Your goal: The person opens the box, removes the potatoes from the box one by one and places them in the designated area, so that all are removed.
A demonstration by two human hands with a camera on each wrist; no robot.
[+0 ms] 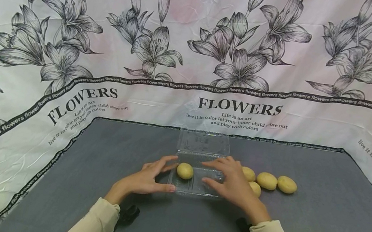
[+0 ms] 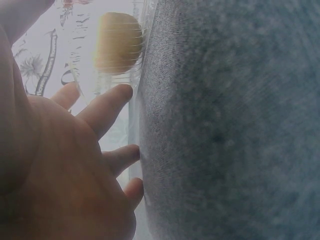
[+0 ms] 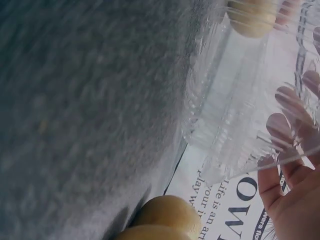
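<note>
A clear plastic clamshell box point(image 1: 200, 194) stands on the table, its lid point(image 1: 204, 141) raised toward the back. One yellow potato point(image 1: 185, 171) lies in the left part of the box. My left hand point(image 1: 144, 178) is at the box's left side, fingers spread and thumb near the front corner. Over the right side reaches my right hand point(image 1: 235, 184), its fingers apart and pointing left above the box. Through the clear wall in the right wrist view, those fingers point(image 3: 280, 130) show extended with nothing between them.
Several more potatoes point(image 1: 266, 181) lie on the grey tabletop point(image 1: 122, 142) just right of the box, two of them partly behind my right hand. A floral cloth point(image 1: 158, 103) with printed lettering hangs behind the table and along its sides.
</note>
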